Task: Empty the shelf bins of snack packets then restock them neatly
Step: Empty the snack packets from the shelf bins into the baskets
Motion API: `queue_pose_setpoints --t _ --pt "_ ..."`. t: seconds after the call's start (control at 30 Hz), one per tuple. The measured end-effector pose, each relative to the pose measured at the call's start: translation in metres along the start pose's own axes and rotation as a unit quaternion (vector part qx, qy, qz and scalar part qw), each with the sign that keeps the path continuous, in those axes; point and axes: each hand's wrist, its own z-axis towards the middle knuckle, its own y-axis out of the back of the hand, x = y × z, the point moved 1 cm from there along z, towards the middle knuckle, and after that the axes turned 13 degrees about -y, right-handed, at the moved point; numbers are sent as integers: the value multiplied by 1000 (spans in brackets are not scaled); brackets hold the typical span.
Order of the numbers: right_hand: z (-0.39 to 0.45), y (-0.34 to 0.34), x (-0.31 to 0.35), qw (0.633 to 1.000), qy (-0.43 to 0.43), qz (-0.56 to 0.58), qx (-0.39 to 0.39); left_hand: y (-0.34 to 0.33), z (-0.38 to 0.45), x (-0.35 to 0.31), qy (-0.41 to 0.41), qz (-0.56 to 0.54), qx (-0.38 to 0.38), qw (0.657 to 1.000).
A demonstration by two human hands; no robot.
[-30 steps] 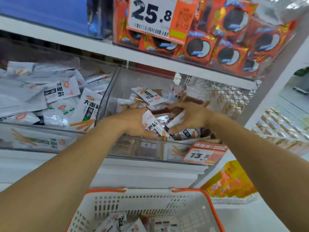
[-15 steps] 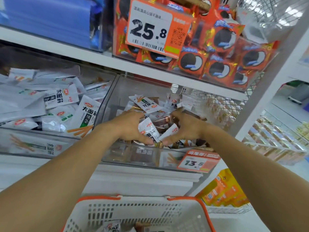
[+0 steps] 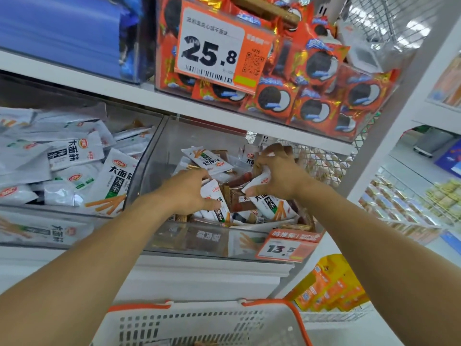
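Both my hands are inside the clear shelf bin on the middle shelf. It holds several white and brown snack packets. My left hand grips a white packet at the left of the pile. My right hand sits further back and higher, its fingers curled round a bunch of white packets. Another white packet lies under my right wrist.
A second clear bin to the left is full of white packets. A white basket with an orange rim stands below the shelf. Above, orange cookie packs sit behind a 25.8 price tag. A 13.5 tag hangs on the bin front.
My hands have moved apart. The right hand has risen and gone deeper into the bin with packets in it. The camera has tilted up, so less of the basket shows.
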Motion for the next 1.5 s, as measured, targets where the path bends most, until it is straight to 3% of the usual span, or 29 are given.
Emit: queue_pose_setpoints --t 0.1,0.2,0.47,0.7,0.87,1.0,1.23,1.5 --pt "9 -10 0 994 -37 7 102 -4 1 0 -18 -11 1 1000" --pt "17 -22 2 984 -20 20 176 -5 1 -2 -2 2 4 1000" --pt "13 -20 8 989 32 36 138 9 1 -11 38 -24 9 999" --pt "-11 -9 14 990 26 65 124 23 -17 -21 30 -22 40 999" --pt "-35 9 25 995 57 65 54 30 -30 -23 14 -44 -9 999" --pt "-62 24 24 990 91 85 -70 40 -40 -38 -17 -43 -117 992" --pt "-110 44 25 917 151 214 -300 68 -70 -75 -76 -59 -273 957" --pt "-191 74 24 882 86 326 -328 95 -112 -134 -123 -58 -290 947"
